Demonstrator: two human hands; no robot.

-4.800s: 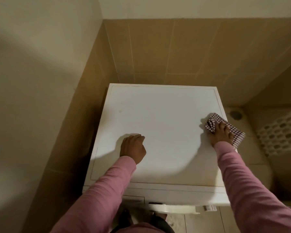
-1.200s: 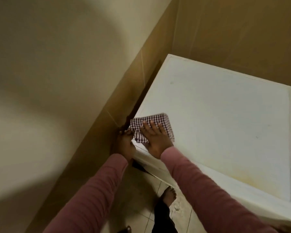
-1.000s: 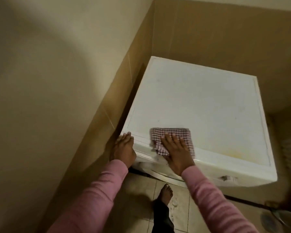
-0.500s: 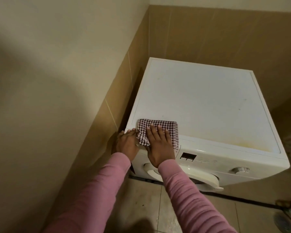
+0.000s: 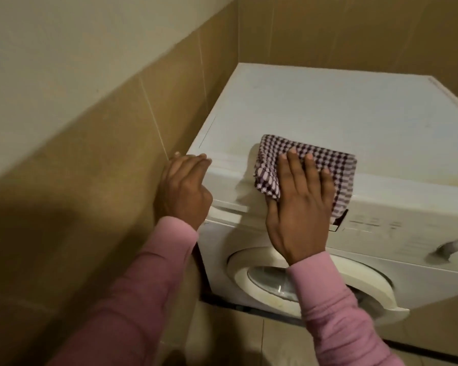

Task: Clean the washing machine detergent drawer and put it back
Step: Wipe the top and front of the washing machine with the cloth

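Tiled wall [image 5: 122, 143], tan below and cream above, closes the left side and the far side of the corner; only a narrow dark gap separates it from the washing machine [image 5: 354, 122], a white front-loader whose flat top lies bare and open toward the far and right edges. The round porthole door [image 5: 310, 283] on the near face stands slightly ajar, its rim projecting toward the viewer at lower right above the tiled floor [image 5: 288, 342]. The control panel [image 5: 397, 228] carries rows of grey markings, too blurred to read, and a round dial [image 5: 452, 248] at the far right; no brand name can be made out. The detergent drawer [image 5: 228, 192] sits in the upper left corner of the front face, its front showing between the two hands; whether it is fully seated cannot be told. Right hand [image 5: 299, 204], fingers spread and flat, presses a folded maroon-and-white checked cloth [image 5: 336, 165] over the front top edge of the machine, the cloth draping down onto the panel beside the drawer. Left hand [image 5: 184, 191], loosely curled and holding nothing, rests against the machine's near left corner, wedged between the casing and the wall. Both arms wear pink sleeves [image 5: 341, 313].
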